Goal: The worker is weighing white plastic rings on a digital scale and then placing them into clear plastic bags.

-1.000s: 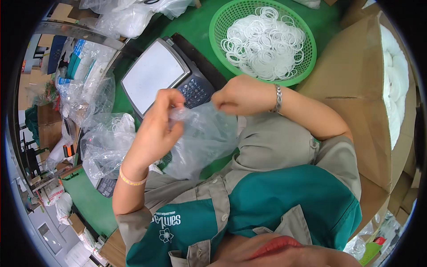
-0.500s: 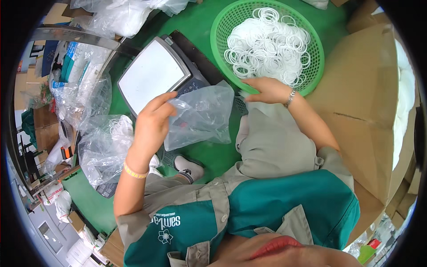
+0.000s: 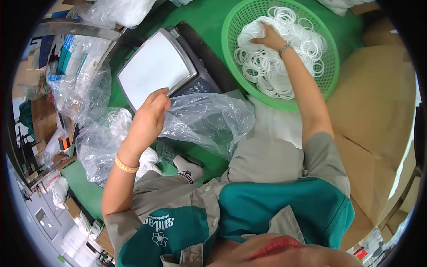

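My left hand [image 3: 149, 116] is closed on the edge of a clear plastic bag [image 3: 207, 120], which spreads to the right of it over my lap. Inside a green perforated basket [image 3: 228, 49] lies a heap of thin white rings [image 3: 267, 66]. My right hand [image 3: 272, 37] reaches over the rim into that heap, touching the rings at its far left part. Thumb and fingers there stand apart, with rings between and beneath them; no firm grip shows.
A weighing scale [image 3: 155, 69] with a white pan stands just beyond my left hand. Left of it, a clear bag with white rings [image 3: 104, 147] lies by my arm. A large cardboard box [image 3: 373, 107] rises on the right. Plastic-wrapped packs [image 3: 80, 71] sit at far left.
My right hand has moved from near the basket's front rim forward into the rings. The plastic bag now stretches further right, still held by my left hand.
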The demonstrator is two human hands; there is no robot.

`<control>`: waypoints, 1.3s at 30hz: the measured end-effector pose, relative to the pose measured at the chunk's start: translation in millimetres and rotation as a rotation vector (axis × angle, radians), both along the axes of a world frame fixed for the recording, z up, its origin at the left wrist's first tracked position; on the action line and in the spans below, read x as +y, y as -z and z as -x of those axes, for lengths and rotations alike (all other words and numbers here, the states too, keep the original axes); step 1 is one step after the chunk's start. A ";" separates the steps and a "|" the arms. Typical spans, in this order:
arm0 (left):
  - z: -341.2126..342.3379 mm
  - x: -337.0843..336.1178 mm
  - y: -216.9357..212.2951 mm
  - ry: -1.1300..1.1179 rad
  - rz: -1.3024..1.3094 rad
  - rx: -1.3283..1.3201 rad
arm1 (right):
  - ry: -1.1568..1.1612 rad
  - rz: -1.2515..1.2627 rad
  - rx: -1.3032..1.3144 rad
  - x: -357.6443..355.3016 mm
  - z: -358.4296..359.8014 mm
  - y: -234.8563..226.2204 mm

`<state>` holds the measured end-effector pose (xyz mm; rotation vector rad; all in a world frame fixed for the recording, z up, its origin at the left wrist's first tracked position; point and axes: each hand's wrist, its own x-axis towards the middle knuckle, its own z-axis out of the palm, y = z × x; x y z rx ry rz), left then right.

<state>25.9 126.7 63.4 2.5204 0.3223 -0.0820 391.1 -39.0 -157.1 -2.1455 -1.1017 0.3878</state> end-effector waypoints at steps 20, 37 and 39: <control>6.7 -19.1 2.9 -0.367 -0.320 -0.185 | 0.067 0.207 0.014 28.5 68.7 20.1; -56.8 -33.5 5.0 -0.275 0.757 0.063 | -0.394 -1.265 1.754 -60.8 126.8 -152.1; -55.5 -39.4 -3.6 -0.236 0.893 -0.014 | -0.422 -1.008 1.820 -52.8 166.7 -144.2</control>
